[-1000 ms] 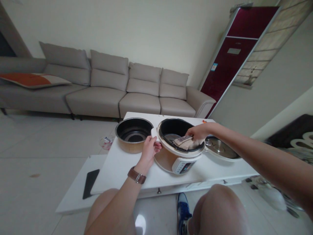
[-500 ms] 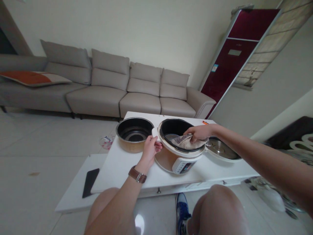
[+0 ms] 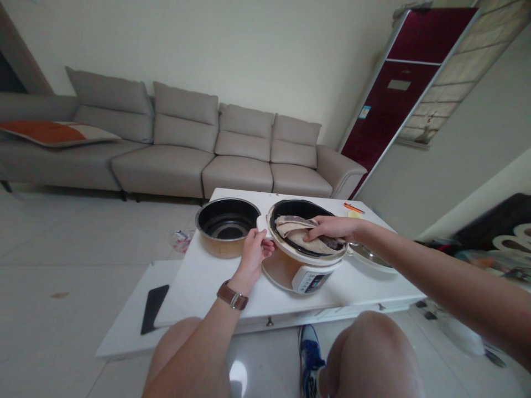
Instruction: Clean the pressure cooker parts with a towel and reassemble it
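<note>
A white and tan electric pressure cooker (image 3: 280, 271) stands on the white table, its lid off and its black inside showing. My left hand (image 3: 255, 251) is closed on the white side handle (image 3: 264, 226) of the cooker. In my right hand (image 3: 332, 228) is a beige and grey cloth (image 3: 296, 226), bunched at the cooker's mouth and covering part of the opening. To the left of the cooker sits the inner pot (image 3: 224, 246), black inside and gold outside. The round lid (image 3: 375, 260) lies to the right, partly hidden behind my right forearm.
The white table (image 3: 199, 287) has drawers along its near side. A dark flat object (image 3: 154, 309) rests on the lower shelf at left. An orange pen-like item (image 3: 353, 208) lies at the far right. Beyond the table stands a grey sofa (image 3: 238, 177).
My right hand has drawn the cloth up from inside the cooker toward its mouth, where more of it shows spread out. My left hand stays on the handle.
</note>
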`<state>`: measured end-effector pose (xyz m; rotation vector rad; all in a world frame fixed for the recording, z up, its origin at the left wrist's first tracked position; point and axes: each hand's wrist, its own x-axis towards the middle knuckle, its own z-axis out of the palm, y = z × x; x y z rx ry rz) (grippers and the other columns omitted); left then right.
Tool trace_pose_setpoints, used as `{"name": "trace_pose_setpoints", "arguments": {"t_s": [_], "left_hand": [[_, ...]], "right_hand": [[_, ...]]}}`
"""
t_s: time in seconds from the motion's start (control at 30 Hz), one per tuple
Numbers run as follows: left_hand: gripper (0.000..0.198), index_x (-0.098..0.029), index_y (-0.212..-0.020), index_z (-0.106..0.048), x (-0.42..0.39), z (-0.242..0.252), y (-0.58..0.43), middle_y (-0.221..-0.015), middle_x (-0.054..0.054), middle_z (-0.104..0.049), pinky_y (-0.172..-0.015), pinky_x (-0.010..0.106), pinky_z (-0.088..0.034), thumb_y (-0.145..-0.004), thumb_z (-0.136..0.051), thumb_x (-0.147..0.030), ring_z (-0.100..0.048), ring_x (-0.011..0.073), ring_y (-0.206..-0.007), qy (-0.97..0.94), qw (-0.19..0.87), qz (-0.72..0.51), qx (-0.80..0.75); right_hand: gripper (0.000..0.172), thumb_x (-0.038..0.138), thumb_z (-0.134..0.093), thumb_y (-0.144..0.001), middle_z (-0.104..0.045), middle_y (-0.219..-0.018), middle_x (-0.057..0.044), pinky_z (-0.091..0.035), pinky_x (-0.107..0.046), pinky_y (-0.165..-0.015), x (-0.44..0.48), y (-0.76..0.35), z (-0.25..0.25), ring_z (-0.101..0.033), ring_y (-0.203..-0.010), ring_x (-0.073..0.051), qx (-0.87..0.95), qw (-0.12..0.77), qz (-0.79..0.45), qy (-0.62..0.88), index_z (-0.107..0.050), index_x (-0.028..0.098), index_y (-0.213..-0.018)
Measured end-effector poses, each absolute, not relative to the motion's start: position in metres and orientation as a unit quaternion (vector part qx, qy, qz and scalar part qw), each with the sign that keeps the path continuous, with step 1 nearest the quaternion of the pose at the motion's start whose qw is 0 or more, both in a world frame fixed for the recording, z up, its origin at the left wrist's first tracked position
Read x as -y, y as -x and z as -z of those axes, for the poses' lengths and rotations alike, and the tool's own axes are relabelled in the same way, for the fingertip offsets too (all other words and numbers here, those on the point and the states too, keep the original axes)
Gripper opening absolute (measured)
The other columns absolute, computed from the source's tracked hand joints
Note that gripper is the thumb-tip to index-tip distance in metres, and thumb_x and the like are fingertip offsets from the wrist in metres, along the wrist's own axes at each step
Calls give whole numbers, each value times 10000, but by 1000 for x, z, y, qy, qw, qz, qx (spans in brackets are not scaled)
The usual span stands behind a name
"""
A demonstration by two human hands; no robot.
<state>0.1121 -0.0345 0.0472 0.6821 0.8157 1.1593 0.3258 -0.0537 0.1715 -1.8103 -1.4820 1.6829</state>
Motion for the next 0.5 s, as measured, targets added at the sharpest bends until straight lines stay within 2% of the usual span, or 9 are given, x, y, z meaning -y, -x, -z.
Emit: {"name": "trace_pose_setpoints", "arguments": {"t_s": [0.07,0.23,0.5], "left_hand": [[316,-209,-825,-500,35,-47,-112,-588,-38,-610,-494,166,-386,-763,-749,-395,-575,83,-502,-306,707,-522,-366],[333,-214,-821,-485,34,-47,-113,-588,-41,-610,-488,165,-383,-753,-751,-402,-575,83,-498,-305,707,-524,-365],[322,-215,-826,-481,34,-47,-114,-582,-44,-608,-486,163,-383,-768,-740,-396,-570,82,-491,-307,704,-525,-366]], "right_hand": [[239,214,-772,-722,-798,-818,-47,-561,-223,-566,55,-323,-170,-731,-655,-181,525,117,-571,620,-723,185,-954],[94,204,-711,-776,-771,-726,-61,-538,-239,-518,52,-315,-165,-693,-571,-182,531,103,-535,648,-723,165,-860],[86,221,-659,-852,-752,-757,-88,-549,-266,-534,25,-292,-138,-691,-619,-195,446,245,-520,686,-681,151,-896]]}}
